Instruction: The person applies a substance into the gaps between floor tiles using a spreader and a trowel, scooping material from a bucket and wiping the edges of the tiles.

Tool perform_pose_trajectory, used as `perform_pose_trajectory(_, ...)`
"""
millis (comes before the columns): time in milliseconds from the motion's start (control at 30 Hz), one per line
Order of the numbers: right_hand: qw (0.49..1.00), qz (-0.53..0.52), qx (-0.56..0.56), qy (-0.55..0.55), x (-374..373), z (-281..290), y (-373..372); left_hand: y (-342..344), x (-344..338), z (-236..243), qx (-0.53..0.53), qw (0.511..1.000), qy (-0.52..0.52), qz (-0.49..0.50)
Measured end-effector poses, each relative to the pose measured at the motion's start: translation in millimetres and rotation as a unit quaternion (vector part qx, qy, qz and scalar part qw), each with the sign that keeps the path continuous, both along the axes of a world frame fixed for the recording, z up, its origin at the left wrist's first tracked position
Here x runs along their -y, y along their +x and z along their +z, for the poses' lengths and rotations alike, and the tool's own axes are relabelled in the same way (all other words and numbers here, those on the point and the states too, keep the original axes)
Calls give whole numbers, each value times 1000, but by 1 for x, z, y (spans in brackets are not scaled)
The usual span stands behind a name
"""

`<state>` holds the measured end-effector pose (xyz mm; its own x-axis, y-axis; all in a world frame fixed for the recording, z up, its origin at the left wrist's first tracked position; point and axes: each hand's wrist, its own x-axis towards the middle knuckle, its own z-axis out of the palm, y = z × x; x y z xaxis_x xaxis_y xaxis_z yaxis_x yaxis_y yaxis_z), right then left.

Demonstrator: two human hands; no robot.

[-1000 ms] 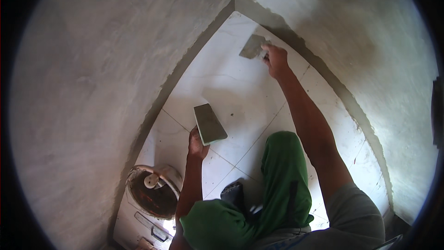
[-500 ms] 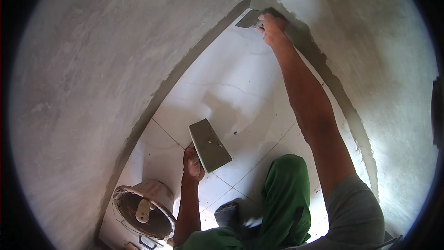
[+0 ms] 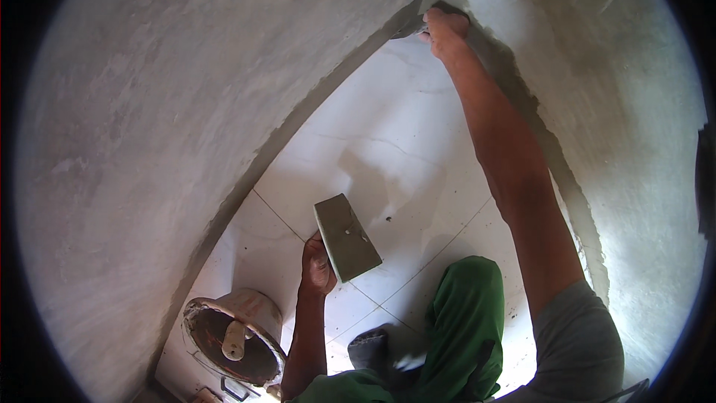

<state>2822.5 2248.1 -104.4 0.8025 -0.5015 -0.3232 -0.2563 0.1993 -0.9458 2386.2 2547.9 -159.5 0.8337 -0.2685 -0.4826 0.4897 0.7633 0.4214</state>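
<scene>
At the far corner, where the two walls meet the floor, my right hand [image 3: 447, 28] is closed on a putty knife [image 3: 409, 30]. Its blade is mostly hidden, and what shows lies against the foot of the left wall. Low and left of centre, my left hand [image 3: 319, 267] grips a flat rectangular board [image 3: 346, 237] by its left edge. Grey-green, wet-looking paste covers the board's upper face, with a small lump on it. Damp grey bands of the same look run along the bottom of the left wall [image 3: 276, 138] and the right wall [image 3: 522, 97].
A paste-smeared bucket [image 3: 257, 312] stands at the lower left, with a pale tool handle [image 3: 233, 341] sticking up inside. White floor tiles [image 3: 313, 172] fill the space between the walls. My green-trousered knee [image 3: 468, 306] and a dark shoe [image 3: 369, 347] are at the bottom.
My right hand has pushed the putty knife toward the left wall's foot, and its blade has turned more edge-on. The board in my left hand has shifted slightly right in view.
</scene>
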Motion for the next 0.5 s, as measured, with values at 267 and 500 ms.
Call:
perform_pose_trajectory(267,999,-3,25,-25,6,-10,14,4,8,6,39,999,-18,8)
perform_pose_trajectory(500,998,-1,-26,-58,26,-19,-13,5,4,9,-5,1000,-19,11)
